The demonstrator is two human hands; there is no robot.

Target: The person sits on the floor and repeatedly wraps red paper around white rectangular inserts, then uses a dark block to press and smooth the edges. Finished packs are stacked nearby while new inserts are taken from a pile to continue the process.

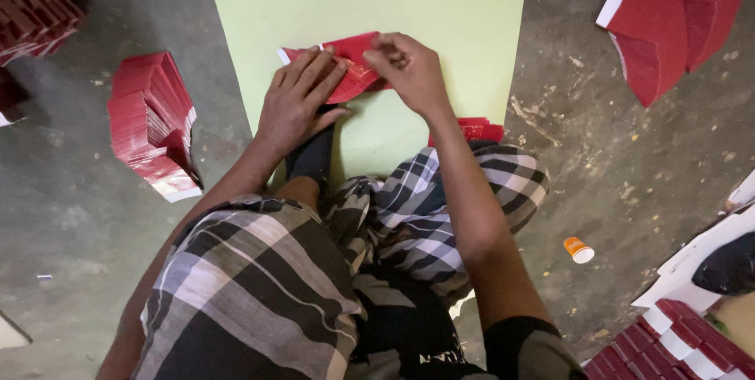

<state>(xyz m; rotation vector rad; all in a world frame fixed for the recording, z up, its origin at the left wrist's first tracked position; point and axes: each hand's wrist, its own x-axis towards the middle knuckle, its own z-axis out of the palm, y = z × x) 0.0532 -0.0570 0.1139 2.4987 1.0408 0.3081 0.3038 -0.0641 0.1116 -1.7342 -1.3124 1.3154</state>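
Mid-fold: left hand [297, 105] flat on red card [351, 61] atop green sheet [440, 10], right hand [409, 69] pinching its edge; next, probably creased.

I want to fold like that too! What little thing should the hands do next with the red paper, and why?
Probably press the fold flat. The left hand lies spread on the red paper piece, pinning it to the green sheet, while the right hand pinches its upper edge, which looks partly bent over.
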